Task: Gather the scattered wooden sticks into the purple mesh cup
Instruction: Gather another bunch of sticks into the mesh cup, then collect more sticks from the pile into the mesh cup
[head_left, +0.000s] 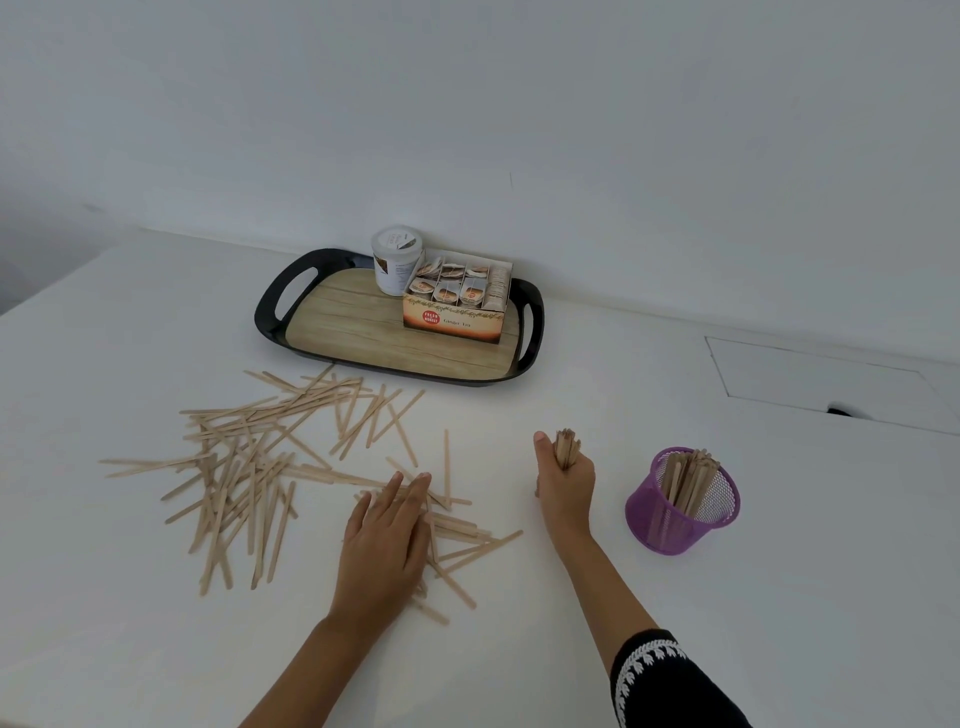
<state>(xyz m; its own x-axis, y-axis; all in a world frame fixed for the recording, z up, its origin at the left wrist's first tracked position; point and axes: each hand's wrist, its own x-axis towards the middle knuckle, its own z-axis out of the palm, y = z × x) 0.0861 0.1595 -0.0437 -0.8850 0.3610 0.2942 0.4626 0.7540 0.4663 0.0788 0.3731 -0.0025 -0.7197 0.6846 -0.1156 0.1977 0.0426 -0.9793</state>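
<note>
Several thin wooden sticks (249, 457) lie scattered over the left and middle of the white table. My left hand (387, 540) lies flat with straight fingers on a small heap of them. My right hand (563, 480) grips an upright bundle of sticks (566, 447), its ends poking out above the fist. The purple mesh cup (675, 525) stands to the right of that hand, a short gap away, and holds several sticks leaning inside it.
A black tray with a wood-pattern floor (363, 332) sits at the back against the wall, carrying a white jar (396, 260) and an open box of tea bags (457, 301). A cable hatch (831, 384) is set into the table at the right.
</note>
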